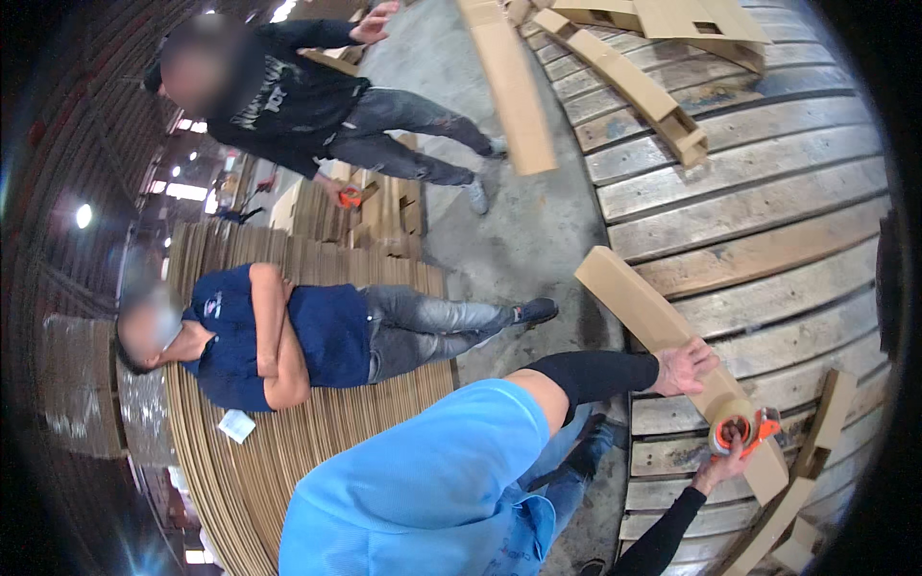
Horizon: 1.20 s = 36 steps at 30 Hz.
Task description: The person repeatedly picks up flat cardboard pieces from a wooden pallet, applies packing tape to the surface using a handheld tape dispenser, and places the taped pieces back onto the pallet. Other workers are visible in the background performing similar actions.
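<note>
A long, narrow folded cardboard piece (639, 302) lies slantwise across the slatted surface in front of me. My left hand (685, 367) rests on top of it near the middle, fingers apart, steadying nothing else. Toward the cardboard's near end, my right hand (722, 468) grips an orange tape dispenser (767, 423) with a roll of tan tape on it. The dispenser sits right over the cardboard; I cannot tell whether its tape touches. Black sleeves cover both my forearms.
More cardboard lengths lie at the right (826, 422) and far side (624, 82) of the slatted surface (759, 211). One long strip (514, 96) juts over the floor. Two people stand at left, one with folded arms, another holding an orange dispenser (349, 197), beside stacked cardboard (288, 451).
</note>
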Motion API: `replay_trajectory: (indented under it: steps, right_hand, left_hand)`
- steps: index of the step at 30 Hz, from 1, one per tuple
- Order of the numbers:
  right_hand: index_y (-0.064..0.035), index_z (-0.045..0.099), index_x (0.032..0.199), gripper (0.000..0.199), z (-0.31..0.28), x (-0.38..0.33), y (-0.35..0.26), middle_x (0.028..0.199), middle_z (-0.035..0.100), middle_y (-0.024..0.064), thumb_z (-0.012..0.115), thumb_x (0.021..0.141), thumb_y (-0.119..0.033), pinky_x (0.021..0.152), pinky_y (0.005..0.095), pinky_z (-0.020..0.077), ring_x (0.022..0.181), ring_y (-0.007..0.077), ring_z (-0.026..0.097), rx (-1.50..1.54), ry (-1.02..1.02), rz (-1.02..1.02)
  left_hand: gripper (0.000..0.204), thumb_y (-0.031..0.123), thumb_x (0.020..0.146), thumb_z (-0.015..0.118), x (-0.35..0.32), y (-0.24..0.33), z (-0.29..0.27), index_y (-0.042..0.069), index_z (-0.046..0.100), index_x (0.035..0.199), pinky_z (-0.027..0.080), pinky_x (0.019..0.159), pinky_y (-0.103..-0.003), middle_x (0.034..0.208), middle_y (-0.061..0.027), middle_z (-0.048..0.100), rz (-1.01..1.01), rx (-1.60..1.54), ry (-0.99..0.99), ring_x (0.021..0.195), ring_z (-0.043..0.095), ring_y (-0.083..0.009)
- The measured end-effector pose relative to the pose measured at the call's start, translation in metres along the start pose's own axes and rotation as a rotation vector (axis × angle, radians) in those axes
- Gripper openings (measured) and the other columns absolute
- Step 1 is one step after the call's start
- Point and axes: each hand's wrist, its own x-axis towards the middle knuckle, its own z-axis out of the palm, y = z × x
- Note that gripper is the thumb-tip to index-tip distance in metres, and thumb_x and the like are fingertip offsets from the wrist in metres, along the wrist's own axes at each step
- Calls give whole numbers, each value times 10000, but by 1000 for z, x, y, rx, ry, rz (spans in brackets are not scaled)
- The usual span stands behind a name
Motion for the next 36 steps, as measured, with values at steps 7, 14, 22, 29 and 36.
replay_trajectory:
  steps: [7, 14, 22, 29, 36]
  right_hand:
    - [-51, 648, 1315, 449, 56, 42, -40, 1059, 683, -3, 729, 874, -65, 715, 258, 524, 816, 82, 621, -293, 130, 28]
    - [41, 469, 1424, 745, 108, -30, -114, 1352, 569, 245, 748, 755, -126, 1084, 415, 459, 1263, 331, 583, -814, 26, -182]
    - [-97, 734, 1129, 332, 175, -26, -158, 1280, 611, 173, 749, 805, -167, 841, 467, 582, 963, 401, 699, -1214, -60, -622]
    - [-51, 738, 974, 253, 171, -1, -109, 1088, 613, 239, 719, 734, -127, 714, 509, 586, 837, 426, 711, -1581, -254, -378]
    - [-26, 688, 1100, 342, 135, -76, -109, 1273, 534, 256, 747, 778, -126, 729, 504, 593, 863, 418, 713, -1550, -243, -304]
  left_hand:
    - [392, 290, 742, 682, 27, -62, -13, 178, 692, 1118, 409, 1025, -599, 1324, -282, 549, 155, -256, -317, 1263, 507, -453]
    - [256, 369, 748, 759, 31, -45, -58, 170, 737, 907, 360, 1121, -528, 1499, -177, 447, -26, -234, -287, 1339, 451, -364]
    - [237, 388, 749, 762, 35, -42, -53, 161, 765, 817, 381, 1099, -479, 1459, -161, 487, -79, -197, -203, 1323, 461, -337]
    - [264, 384, 727, 785, 39, -39, -54, 142, 768, 830, 382, 1103, -471, 1437, -159, 511, -105, -250, -178, 1328, 465, -333]
    - [295, 337, 671, 837, 40, -33, -62, 160, 734, 883, 378, 1097, -476, 1439, -117, 479, -146, -240, -249, 1312, 471, -319]
